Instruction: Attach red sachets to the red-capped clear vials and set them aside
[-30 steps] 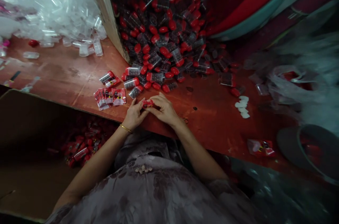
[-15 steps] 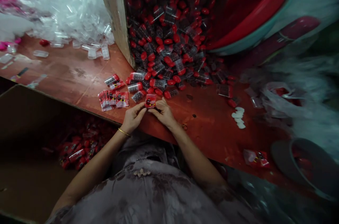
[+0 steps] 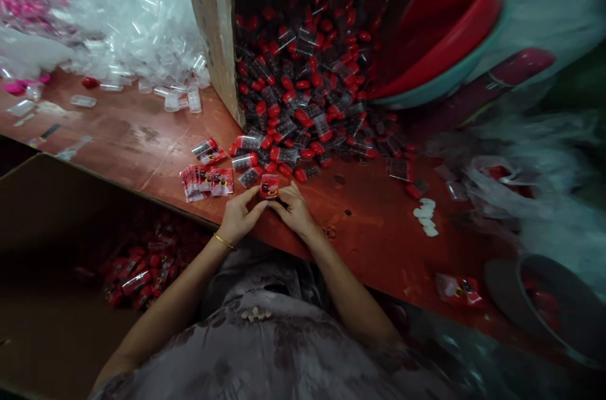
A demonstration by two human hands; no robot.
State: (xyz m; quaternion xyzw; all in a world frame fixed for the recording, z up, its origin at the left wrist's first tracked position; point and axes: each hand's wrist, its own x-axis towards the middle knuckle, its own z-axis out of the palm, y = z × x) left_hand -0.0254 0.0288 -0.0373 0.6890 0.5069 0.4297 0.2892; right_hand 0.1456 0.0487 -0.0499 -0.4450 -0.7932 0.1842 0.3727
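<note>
Between my two hands, near the table's front edge, is a small red printed packet [image 3: 269, 185]. My left hand [image 3: 240, 217] pinches its left side, with the thumb reaching in below it. On the other side my right hand [image 3: 293, 209] has its fingers closed at the packet's right and lower edge. Whether something else sits under the packet, the fingers hide. Left of my hands lies a fanned row of similar red packets [image 3: 221, 182]. Just beyond my fingertips are clear tubes with red caps [image 3: 245, 161], part of a large pile.
A cardboard box [image 3: 215, 28] on its side spills the capped tubes. Clear empty tubes [image 3: 194, 99] heap at the left. Red and teal basins [image 3: 454, 40] lean at the right, near white discs [image 3: 426, 217] and a grey bowl [image 3: 502, 286]. An open carton [image 3: 47, 198] stands below the table edge.
The view has shifted slightly, so everything sits a little lower. Both hands keep hold of the packet, and my thumbs have come closer together beneath it.
</note>
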